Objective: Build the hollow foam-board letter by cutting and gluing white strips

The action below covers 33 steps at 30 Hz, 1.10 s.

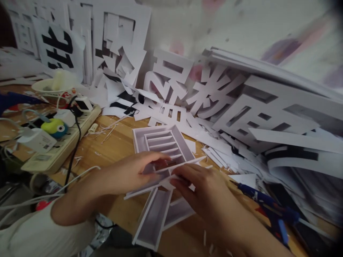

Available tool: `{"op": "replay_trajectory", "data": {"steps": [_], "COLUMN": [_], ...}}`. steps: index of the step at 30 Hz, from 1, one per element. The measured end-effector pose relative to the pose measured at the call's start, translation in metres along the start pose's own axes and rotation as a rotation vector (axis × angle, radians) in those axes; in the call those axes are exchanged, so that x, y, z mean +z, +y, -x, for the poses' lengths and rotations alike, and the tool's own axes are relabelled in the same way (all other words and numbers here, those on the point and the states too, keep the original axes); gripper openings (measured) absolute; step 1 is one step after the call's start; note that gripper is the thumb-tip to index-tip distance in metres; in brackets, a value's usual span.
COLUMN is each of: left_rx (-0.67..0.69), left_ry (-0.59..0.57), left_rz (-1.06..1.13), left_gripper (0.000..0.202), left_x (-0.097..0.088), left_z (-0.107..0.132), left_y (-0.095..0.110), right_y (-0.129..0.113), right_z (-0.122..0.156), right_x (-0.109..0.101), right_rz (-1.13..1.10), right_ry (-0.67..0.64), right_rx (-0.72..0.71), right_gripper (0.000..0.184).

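Observation:
A hollow white foam-board character (182, 141) with raised walls and several thin inner slats lies on the wooden table in front of me. My left hand (146, 166) reaches over its left side, thumb and fingers apart, with the fingertips down among the slats and partly hidden. On the right, my right hand (191, 184) has its thumb and forefinger pinched on a small white foam-board strip (167, 184) at the middle of the character. Below the hands, the character's lower channels (152, 217) extend toward me.
A blue glue gun (265, 196) lies at the right. At the left are a power strip (64, 142) with plugged-in chargers, cables and a white bowl (40, 85). Cut-out white boards (257, 107) lean against the wall, and scraps litter the table (112, 134).

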<state>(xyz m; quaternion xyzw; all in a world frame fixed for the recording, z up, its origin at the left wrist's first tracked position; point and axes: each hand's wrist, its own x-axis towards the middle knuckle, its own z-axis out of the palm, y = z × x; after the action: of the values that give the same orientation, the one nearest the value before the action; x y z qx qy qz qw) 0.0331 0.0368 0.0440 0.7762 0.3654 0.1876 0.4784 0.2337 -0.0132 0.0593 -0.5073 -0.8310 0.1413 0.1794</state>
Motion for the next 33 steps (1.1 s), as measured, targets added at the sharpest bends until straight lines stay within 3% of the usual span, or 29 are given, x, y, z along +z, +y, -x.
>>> {"op": "replay_trajectory", "data": {"steps": [6,12,20,25,29,33], "left_rx": [-0.025,-0.047,-0.060,-0.047,-0.036,0.045], "left_ry": [0.022,-0.004,0.017,0.037,0.075,0.280], "left_rz": [-0.022,-0.024,-0.094,-0.097,-0.126,-0.201], "left_gripper": [0.033,0.031,0.029,0.028,0.026,0.025], "left_x": [-0.001,-0.001,0.002,0.001,0.004,0.011], "left_z": [0.009,0.006,0.002,0.003,0.003,0.004], "left_y": [-0.003,-0.009,-0.013,-0.010,-0.008,0.005], "right_y": [-0.013,-0.026,-0.033,-0.038,-0.033,-0.019], "right_z": [-0.009,-0.015,-0.017,-0.022,-0.021,-0.009], "right_x": [-0.002,-0.012,-0.012,-0.013,-0.010,-0.013], "right_rz": [0.206,0.383,0.460,0.465,0.364,0.132], "right_ry": [-0.113,-0.235,-0.302,-0.366,-0.291,-0.169], "right_rx": [-0.050,0.008,-0.063,-0.023,-0.003,-0.024], "right_gripper": [0.007,0.011,0.011,0.013,0.014,0.021]}}
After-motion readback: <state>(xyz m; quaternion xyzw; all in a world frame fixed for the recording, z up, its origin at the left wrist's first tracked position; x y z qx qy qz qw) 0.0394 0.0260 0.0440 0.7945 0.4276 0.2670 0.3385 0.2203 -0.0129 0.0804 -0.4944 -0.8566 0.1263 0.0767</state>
